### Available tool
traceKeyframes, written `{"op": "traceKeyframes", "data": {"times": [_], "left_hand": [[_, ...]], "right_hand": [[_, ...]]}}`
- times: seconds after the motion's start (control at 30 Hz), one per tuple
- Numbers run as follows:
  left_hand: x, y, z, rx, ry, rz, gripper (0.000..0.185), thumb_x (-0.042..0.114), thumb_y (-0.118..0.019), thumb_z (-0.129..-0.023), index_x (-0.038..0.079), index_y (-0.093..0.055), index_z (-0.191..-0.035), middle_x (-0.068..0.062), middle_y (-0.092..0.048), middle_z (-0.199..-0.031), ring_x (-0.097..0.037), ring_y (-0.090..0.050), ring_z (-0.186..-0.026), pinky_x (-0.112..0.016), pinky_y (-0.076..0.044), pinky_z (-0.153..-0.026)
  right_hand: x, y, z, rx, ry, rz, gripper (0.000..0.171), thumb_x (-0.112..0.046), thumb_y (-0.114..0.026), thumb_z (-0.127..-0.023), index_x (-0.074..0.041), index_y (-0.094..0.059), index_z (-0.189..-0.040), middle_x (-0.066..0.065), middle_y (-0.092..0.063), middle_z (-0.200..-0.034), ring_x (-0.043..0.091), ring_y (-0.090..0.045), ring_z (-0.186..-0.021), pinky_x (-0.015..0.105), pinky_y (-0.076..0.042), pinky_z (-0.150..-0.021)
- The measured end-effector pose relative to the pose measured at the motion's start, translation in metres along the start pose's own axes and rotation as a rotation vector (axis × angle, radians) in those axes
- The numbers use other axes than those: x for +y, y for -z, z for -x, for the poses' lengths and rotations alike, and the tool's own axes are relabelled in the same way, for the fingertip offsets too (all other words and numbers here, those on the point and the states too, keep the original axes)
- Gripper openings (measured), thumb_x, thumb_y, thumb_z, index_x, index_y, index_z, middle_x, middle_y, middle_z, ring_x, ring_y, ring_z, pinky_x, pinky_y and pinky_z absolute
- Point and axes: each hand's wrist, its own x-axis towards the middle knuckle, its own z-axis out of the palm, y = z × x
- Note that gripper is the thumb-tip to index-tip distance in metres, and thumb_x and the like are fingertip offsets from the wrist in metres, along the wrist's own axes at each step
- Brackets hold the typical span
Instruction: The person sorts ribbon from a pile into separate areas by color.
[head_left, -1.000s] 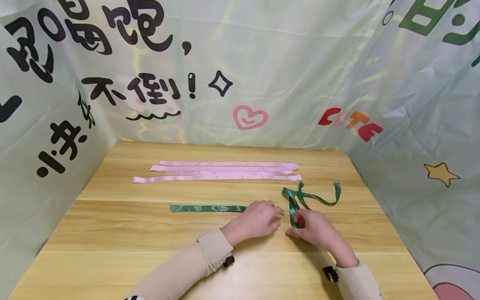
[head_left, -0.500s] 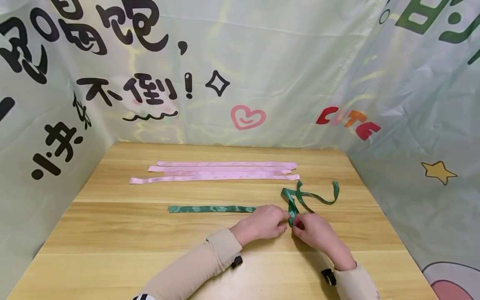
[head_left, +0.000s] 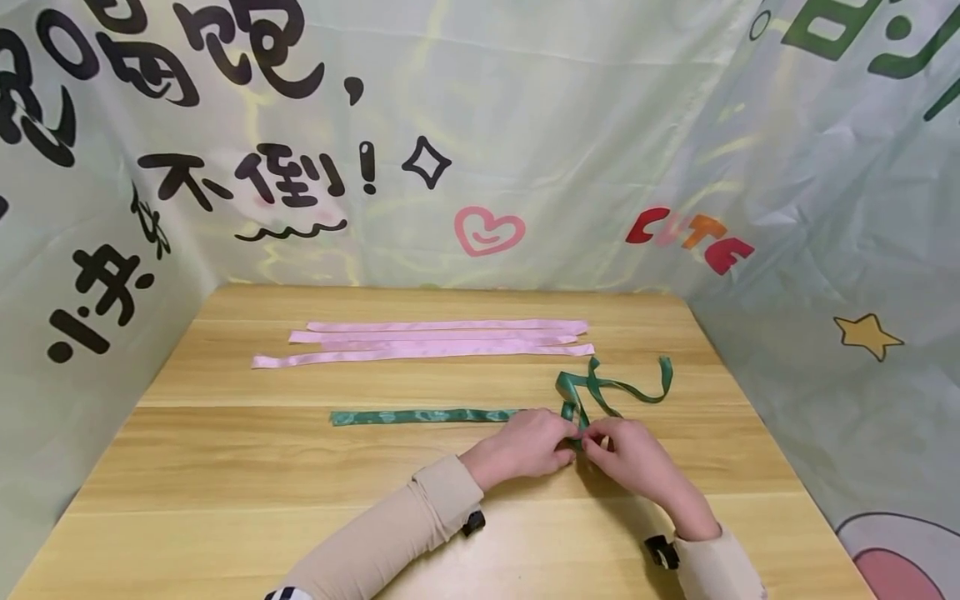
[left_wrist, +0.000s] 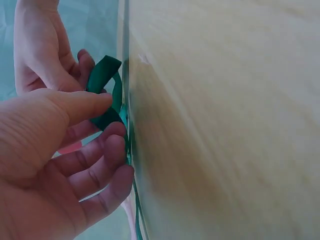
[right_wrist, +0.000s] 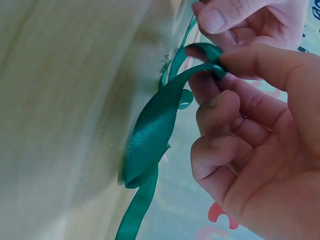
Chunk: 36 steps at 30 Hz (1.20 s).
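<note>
A loose green ribbon (head_left: 573,383) lies in loops on the table, and both hands meet at its near end. My right hand (head_left: 633,458) pinches a bend of it between thumb and forefinger; in the right wrist view the satin ribbon (right_wrist: 155,132) curls out from those fingertips. Close beside it, my left hand (head_left: 525,443) holds the same ribbon (left_wrist: 104,72) between thumb and forefinger, its other fingers loosely curled. A flat, patterned green ribbon strip (head_left: 420,417) stretches left from beneath the left hand, which hides its right end.
Several pink ribbon strips (head_left: 420,354) lie side by side farther back on the wooden table (head_left: 225,483). A printed cloth (head_left: 585,150) hangs behind the table and along its sides.
My left hand has moved right to meet the right hand and now holds the ribbon. The ribbon's near end has been drawn slightly left and bent between the hands. The head view has shifted slightly.
</note>
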Motion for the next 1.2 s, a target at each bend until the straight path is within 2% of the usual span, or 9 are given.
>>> {"op": "traceKeyframes", "data": {"times": [0.13,0.33,0.5,0.57,0.63,0.73,0.87,1.03,1.2], "left_hand": [[0.001,0.002,0.002,0.035,-0.002,0.010,0.012,0.024,-0.070,-0.101,0.020,-0.071,-0.089,0.008,-0.061,-0.077,-0.004,-0.051,-0.070,-0.017,-0.038,-0.059],[0.002,0.007,0.005,0.094,0.013,-0.018,0.011,0.024,-0.069,-0.100,0.020,-0.078,-0.104,0.005,-0.062,-0.089,-0.008,-0.051,-0.080,-0.015,-0.038,-0.068],[0.002,0.013,0.010,0.107,0.024,-0.003,0.020,0.026,-0.067,-0.100,0.021,-0.082,-0.113,0.004,-0.067,-0.097,-0.010,-0.055,-0.086,-0.017,-0.042,-0.075],[0.001,0.015,0.012,0.105,0.022,0.012,0.017,0.026,-0.068,-0.101,0.020,-0.083,-0.105,0.006,-0.066,-0.091,-0.009,-0.055,-0.084,-0.017,-0.041,-0.075],[0.000,0.017,0.014,0.101,0.023,0.034,0.018,0.027,-0.068,-0.101,0.020,-0.078,-0.087,0.008,-0.059,-0.078,-0.008,-0.052,-0.079,-0.017,-0.039,-0.073],[-0.002,0.019,0.016,0.093,0.040,0.089,0.038,0.028,-0.069,-0.101,0.020,-0.058,-0.066,0.010,-0.043,-0.062,-0.006,-0.044,-0.067,-0.016,-0.033,-0.067],[-0.003,0.020,0.019,0.096,0.048,0.152,0.051,0.027,-0.071,-0.100,0.021,-0.042,-0.059,0.012,-0.032,-0.055,-0.002,-0.035,-0.057,-0.014,-0.027,-0.058],[-0.006,0.021,0.021,0.098,0.031,0.181,0.036,0.025,-0.070,-0.102,0.018,-0.059,-0.068,0.010,-0.045,-0.061,-0.001,-0.038,-0.057,-0.013,-0.029,-0.058],[-0.014,0.026,0.021,0.118,0.065,0.208,0.013,0.021,-0.067,-0.103,0.017,-0.078,-0.098,0.008,-0.072,-0.085,-0.001,-0.054,-0.070,-0.015,-0.043,-0.070]], "right_hand": [[0.000,0.000,-0.001,0.008,-0.011,-0.021,0.009,-0.006,-0.068,-0.096,-0.012,-0.075,-0.096,-0.008,-0.063,-0.075,0.000,-0.044,-0.057,0.021,-0.041,-0.054],[-0.004,0.001,-0.002,0.011,-0.065,-0.088,0.017,-0.017,-0.058,-0.105,-0.012,-0.074,-0.111,-0.004,-0.070,-0.089,0.006,-0.055,-0.074,0.024,-0.047,-0.067],[-0.005,-0.001,-0.003,-0.007,-0.069,-0.133,0.032,-0.031,-0.055,-0.110,-0.014,-0.070,-0.087,-0.009,-0.055,-0.072,0.005,-0.048,-0.066,0.023,-0.041,-0.062],[-0.005,-0.002,-0.003,-0.014,-0.060,-0.155,0.036,-0.031,-0.057,-0.109,-0.014,-0.064,-0.079,-0.010,-0.043,-0.064,0.004,-0.042,-0.059,0.022,-0.036,-0.058],[-0.005,-0.002,-0.003,-0.014,-0.035,-0.178,0.033,-0.029,-0.059,-0.108,-0.015,-0.066,-0.079,-0.011,-0.042,-0.064,0.003,-0.041,-0.059,0.022,-0.036,-0.057],[-0.005,-0.003,-0.003,-0.018,-0.027,-0.225,0.023,-0.031,-0.063,-0.107,-0.019,-0.072,-0.090,-0.010,-0.057,-0.072,0.003,-0.048,-0.064,0.022,-0.041,-0.059],[-0.005,-0.004,-0.004,-0.051,-0.004,-0.304,0.013,-0.031,-0.067,-0.104,-0.019,-0.073,-0.106,-0.003,-0.073,-0.094,0.007,-0.061,-0.078,0.024,-0.051,-0.068],[-0.004,-0.004,-0.005,-0.075,0.050,-0.358,0.008,-0.020,-0.070,-0.102,-0.016,-0.072,-0.109,0.003,-0.073,-0.092,0.005,-0.059,-0.071,0.023,-0.050,-0.063],[-0.003,-0.002,-0.006,-0.028,0.089,-0.306,0.011,-0.005,-0.070,-0.098,-0.009,-0.073,-0.108,0.004,-0.070,-0.087,0.002,-0.047,-0.061,0.022,-0.042,-0.055]]}}
